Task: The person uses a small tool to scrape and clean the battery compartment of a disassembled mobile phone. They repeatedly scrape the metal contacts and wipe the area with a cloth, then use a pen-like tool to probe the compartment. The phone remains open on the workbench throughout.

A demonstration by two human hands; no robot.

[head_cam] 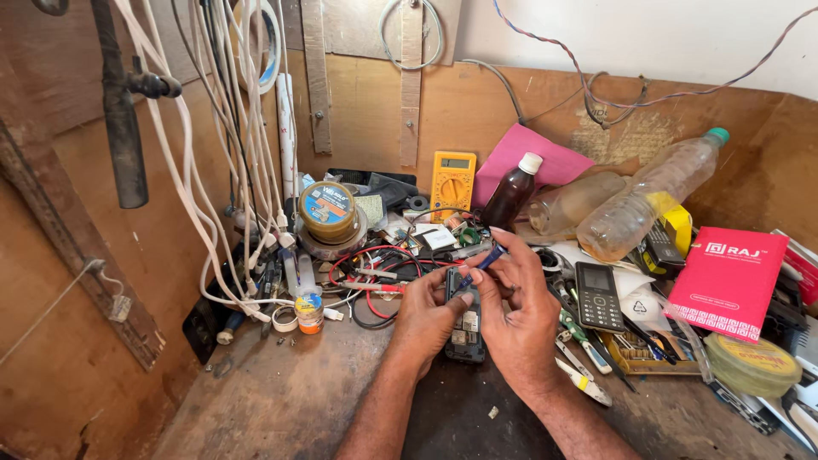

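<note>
My left hand (428,317) grips a small dark keypad phone (465,330) lying opened on the workbench, thumb pressed on its upper edge. My right hand (520,307) holds a thin blue-handled screwdriver (482,264) between thumb and fingers, its tip angled down onto the top of the phone. The lower part of the phone shows between both hands; its middle is hidden by my fingers.
A yellow multimeter (452,181), brown bottle (512,192), solder tin (328,209), red and black leads (375,271), another black keypad phone (597,295), pink box (727,279), plastic bottles (649,198) and pliers (581,334) crowd the bench. White cables (223,153) hang at left.
</note>
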